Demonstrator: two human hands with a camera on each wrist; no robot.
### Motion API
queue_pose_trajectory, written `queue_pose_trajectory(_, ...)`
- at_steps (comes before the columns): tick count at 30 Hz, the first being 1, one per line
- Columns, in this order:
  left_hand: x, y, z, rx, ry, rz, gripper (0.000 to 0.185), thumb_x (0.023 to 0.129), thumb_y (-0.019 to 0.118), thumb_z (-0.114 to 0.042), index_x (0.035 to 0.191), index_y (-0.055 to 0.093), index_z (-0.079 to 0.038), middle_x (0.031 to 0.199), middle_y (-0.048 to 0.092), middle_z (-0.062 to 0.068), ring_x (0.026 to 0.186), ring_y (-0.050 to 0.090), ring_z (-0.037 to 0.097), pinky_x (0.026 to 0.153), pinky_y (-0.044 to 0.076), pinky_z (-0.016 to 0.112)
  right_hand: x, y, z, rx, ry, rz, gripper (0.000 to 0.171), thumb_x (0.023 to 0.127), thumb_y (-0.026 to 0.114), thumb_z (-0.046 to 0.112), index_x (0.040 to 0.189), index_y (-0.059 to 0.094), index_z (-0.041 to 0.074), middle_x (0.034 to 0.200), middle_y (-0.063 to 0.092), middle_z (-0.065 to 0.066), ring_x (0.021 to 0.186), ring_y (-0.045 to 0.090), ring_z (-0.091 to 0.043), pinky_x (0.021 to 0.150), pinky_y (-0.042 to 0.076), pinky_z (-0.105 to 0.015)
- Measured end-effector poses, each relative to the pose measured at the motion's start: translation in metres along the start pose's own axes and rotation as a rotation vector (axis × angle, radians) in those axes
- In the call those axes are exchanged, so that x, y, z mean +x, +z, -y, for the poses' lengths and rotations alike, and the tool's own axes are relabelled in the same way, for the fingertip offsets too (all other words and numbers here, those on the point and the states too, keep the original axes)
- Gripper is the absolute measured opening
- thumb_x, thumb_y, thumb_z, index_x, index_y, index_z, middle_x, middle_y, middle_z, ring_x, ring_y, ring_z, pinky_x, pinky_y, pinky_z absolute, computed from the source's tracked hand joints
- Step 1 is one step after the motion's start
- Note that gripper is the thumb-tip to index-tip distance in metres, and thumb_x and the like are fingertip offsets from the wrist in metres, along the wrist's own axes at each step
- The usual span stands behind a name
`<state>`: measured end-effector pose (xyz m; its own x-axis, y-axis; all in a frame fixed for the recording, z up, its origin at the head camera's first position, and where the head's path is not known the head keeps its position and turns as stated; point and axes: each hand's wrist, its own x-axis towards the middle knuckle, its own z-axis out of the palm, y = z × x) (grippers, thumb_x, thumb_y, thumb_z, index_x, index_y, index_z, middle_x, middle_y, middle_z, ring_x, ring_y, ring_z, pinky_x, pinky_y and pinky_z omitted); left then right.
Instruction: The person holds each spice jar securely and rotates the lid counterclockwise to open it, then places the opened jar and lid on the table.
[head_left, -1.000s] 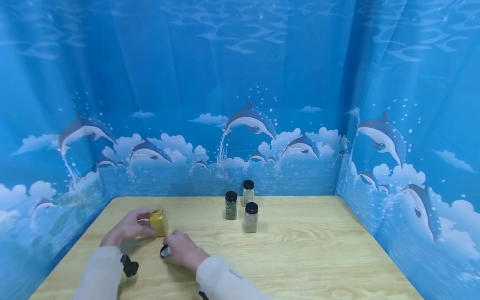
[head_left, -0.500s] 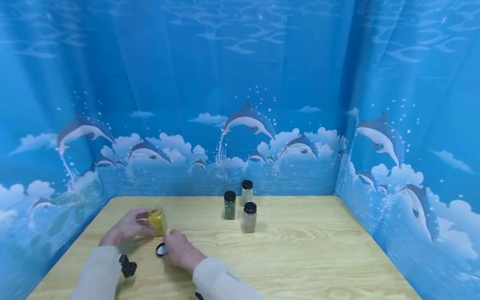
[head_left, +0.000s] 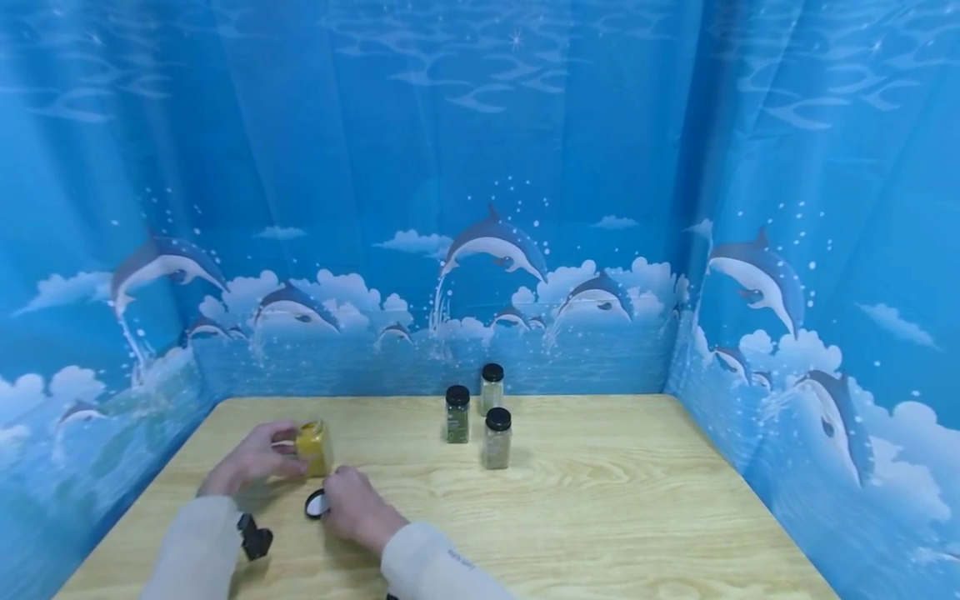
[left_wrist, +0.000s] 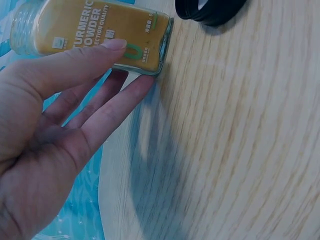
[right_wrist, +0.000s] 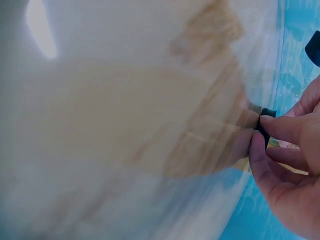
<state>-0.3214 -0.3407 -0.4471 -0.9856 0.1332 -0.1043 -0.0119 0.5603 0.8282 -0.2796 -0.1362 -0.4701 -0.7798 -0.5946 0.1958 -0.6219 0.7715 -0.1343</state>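
Observation:
My left hand [head_left: 258,457] grips a glass jar of turmeric powder [head_left: 315,450] at the left of the table, thumb on its label [left_wrist: 115,35] in the left wrist view. The jar stands without a lid, its glass neck [left_wrist: 22,32] bare. Just right of and nearer than the jar, my right hand [head_left: 358,507] pinches a black lid [head_left: 317,505] between thumb and fingers, its pale inner face showing in the head view. In the right wrist view the fingertips meet at the lid's dark edge [right_wrist: 264,132], close over the tabletop.
Three black-capped spice jars stand together at the back middle: a green-filled one [head_left: 457,415], a pale one [head_left: 492,390] behind it and another pale one [head_left: 497,439] in front. A blue dolphin curtain [head_left: 420,350] surrounds the wooden table [head_left: 600,500].
The black lid has turned so more of its pale inside shows, and it has shifted slightly left with my right hand. My left hand and the turmeric jar stay nearly in place.

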Motion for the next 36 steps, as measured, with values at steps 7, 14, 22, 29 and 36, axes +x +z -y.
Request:
queue_pose_trajectory(7, -0.003, -0.001, 0.0, 0.004, -0.002, -0.002, 0.083, 0.083, 0.081, -0.005, 0.15, 0.035, 0.013, 0.142, 0.052, 0.037, 0.128, 0.058, 0.05, 0.095, 0.063, 0.045, 0.0, -0.007, -0.008, 0.041, -0.028, 0.023, 0.02, 0.08, 0.087, 0.027, 0.086, 0.071, 0.017, 0.082, 0.065, 0.007, 0.073, 0.054, -0.002, 0.06, 0.045, -0.012)
queue_pose_trajectory(14, -0.019, -0.015, -0.015, 0.041, 0.102, -0.046, 0.076, 0.094, 0.074, -0.022, 0.154, 0.035, 0.005, 0.149, 0.048, 0.035, 0.133, 0.053, 0.051, 0.096, 0.061, 0.05, -0.01, -0.029, -0.041, 0.241, 0.057, 0.07, 0.039, 0.087, 0.078, 0.016, 0.126, 0.07, 0.01, 0.12, 0.072, -0.003, 0.108, 0.067, -0.013, 0.091, 0.059, -0.019)
queue_pose_trajectory(22, -0.032, -0.013, -0.079, 0.161, 0.249, -0.227, 0.065, 0.094, 0.075, -0.032, 0.148, 0.05, -0.007, 0.148, 0.055, 0.026, 0.134, 0.054, 0.049, 0.097, 0.058, 0.061, -0.027, -0.068, -0.093, 0.411, 0.032, 0.032, 0.044, 0.09, 0.077, 0.012, 0.133, 0.066, 0.005, 0.128, 0.069, -0.014, 0.096, 0.072, -0.019, 0.079, 0.06, -0.018)
queue_pose_trajectory(29, -0.026, 0.022, -0.121, 0.164, 0.333, -0.205, 0.055, 0.093, 0.076, -0.019, 0.143, 0.056, -0.01, 0.145, 0.059, 0.021, 0.133, 0.056, 0.046, 0.102, 0.056, 0.06, -0.05, -0.102, -0.132, 0.489, 0.082, -0.075, 0.039, 0.093, 0.075, 0.016, 0.131, 0.067, 0.008, 0.126, 0.07, -0.012, 0.095, 0.07, -0.019, 0.075, 0.058, -0.02)
queue_pose_trajectory(36, -0.007, 0.069, -0.14, 0.158, 0.389, -0.114, 0.052, 0.089, 0.078, -0.016, 0.137, 0.061, -0.011, 0.14, 0.063, 0.018, 0.128, 0.059, 0.04, 0.1, 0.059, 0.055, -0.077, -0.125, -0.173, 0.571, 0.165, -0.181, 0.037, 0.094, 0.073, 0.012, 0.13, 0.067, 0.006, 0.126, 0.07, -0.014, 0.095, 0.072, -0.021, 0.077, 0.063, -0.028)
